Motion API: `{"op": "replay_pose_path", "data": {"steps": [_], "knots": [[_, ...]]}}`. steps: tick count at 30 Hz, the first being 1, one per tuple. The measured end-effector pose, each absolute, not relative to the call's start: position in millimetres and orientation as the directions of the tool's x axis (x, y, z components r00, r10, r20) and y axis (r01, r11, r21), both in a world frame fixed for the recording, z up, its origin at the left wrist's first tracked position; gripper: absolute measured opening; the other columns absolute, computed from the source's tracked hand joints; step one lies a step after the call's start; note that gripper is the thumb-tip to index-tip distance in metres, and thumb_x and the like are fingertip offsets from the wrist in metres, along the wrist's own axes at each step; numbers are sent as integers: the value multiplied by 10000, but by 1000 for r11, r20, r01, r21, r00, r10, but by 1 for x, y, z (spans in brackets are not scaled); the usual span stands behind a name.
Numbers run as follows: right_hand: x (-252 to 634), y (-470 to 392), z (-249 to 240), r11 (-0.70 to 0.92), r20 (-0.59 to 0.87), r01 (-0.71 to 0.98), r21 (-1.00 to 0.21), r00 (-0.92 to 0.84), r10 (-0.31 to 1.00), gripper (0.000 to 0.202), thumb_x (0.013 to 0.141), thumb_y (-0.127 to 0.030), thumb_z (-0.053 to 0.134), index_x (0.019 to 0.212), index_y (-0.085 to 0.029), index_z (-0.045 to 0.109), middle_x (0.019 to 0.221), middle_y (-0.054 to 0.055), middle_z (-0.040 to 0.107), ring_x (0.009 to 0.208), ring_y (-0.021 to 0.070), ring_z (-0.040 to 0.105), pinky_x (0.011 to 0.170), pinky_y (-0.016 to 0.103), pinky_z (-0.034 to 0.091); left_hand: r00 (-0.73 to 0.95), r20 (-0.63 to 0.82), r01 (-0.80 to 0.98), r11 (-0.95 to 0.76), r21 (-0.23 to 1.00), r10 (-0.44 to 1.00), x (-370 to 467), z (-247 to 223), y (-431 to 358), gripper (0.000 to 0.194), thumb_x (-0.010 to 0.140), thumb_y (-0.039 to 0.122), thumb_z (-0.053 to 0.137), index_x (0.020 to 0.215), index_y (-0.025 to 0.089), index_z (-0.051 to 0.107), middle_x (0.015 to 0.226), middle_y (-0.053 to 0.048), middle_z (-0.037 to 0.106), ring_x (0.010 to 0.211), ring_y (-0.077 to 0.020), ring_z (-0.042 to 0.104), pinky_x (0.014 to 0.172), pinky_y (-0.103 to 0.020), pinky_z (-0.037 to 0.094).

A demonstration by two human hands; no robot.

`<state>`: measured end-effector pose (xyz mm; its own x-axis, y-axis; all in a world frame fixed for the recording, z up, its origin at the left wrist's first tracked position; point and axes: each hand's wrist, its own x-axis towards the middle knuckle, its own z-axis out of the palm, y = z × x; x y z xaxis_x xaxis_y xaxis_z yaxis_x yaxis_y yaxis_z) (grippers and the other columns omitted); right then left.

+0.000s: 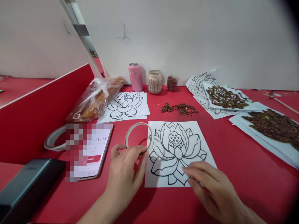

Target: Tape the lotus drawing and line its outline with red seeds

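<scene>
My left hand (128, 166) is closed on the near edge of a thin roll of tape (127, 137), tilted upright above the red table. Just right of the roll lies a white sheet with a black lotus outline (178, 152). My right hand (210, 186) hovers over the sheet's lower right part, fingers loosely curved and a small gap between thumb and fingertips. Nothing shows between them. Behind the sheet are two small piles of dark red and green dried grains (185, 109), resembling peppercorns.
At left are a phone (98, 152), another tape roll (50, 141) and a dark box (30, 183). Bagged bread (98, 96) rests by more lotus sheets (126, 107). A pink bottle (135, 77), jar (154, 82) and grain-filled cup (172, 83) line the back. Grain-covered pictures (273, 126) lie right.
</scene>
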<state>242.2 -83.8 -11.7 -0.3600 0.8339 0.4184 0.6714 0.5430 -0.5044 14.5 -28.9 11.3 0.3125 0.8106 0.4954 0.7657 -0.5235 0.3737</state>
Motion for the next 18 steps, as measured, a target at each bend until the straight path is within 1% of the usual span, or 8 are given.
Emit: {"op": "replay_pose_path", "data": {"steps": [2,4,6,8,11,15,18], "knots": [[236,-78,-4,518,463,642,-564,-274,843,274,790,-119,474,1043,-203,539,893,49,577,794,137,564,644,231,492,327,472,726,-537,430,819,24,14,-36,69,810,172,466,858,202,506,708,32,645,575,-121,552,759,-348,318],[229,-71,3,481,481,620,-620,-184,857,253,799,-132,476,1027,-216,546,853,37,555,712,120,543,581,218,479,349,458,688,-555,468,818,32,15,-42,79,805,160,471,859,206,505,718,41,646,573,-113,546,753,-340,308],[222,-64,7,447,479,602,-661,-120,870,235,803,-157,484,1017,-224,554,831,29,528,638,103,505,525,207,458,367,449,661,-568,491,815,38,14,-45,85,801,147,474,852,207,504,709,49,643,560,-106,538,744,-335,303],[217,-59,8,427,477,594,-682,-81,875,216,799,-179,498,1001,-223,562,827,27,511,604,96,475,506,207,444,372,450,647,-574,502,812,41,14,-46,87,799,139,472,846,206,502,702,48,643,554,-107,535,732,-332,303],[214,-55,6,408,466,600,-688,-64,882,172,789,-195,513,950,-207,573,826,28,500,601,97,459,523,216,441,371,459,642,-580,501,807,43,13,-47,92,798,132,471,844,205,504,705,41,645,548,-108,527,711,-328,305],[212,-54,5,393,423,575,-717,-88,902,105,786,-210,516,875,-197,570,807,24,489,619,103,455,544,223,435,375,460,639,-584,501,805,43,14,-47,82,800,135,475,831,204,508,690,43,639,532,-107,504,671,-313,321],[210,-53,8,371,387,549,-749,-92,917,52,793,-194,495,785,-194,547,767,12,474,627,102,443,549,219,411,366,425,634,-556,538,828,43,14,-48,71,812,157,467,822,211,512,686,44,635,538,-115,494,637,-294,348]]}}
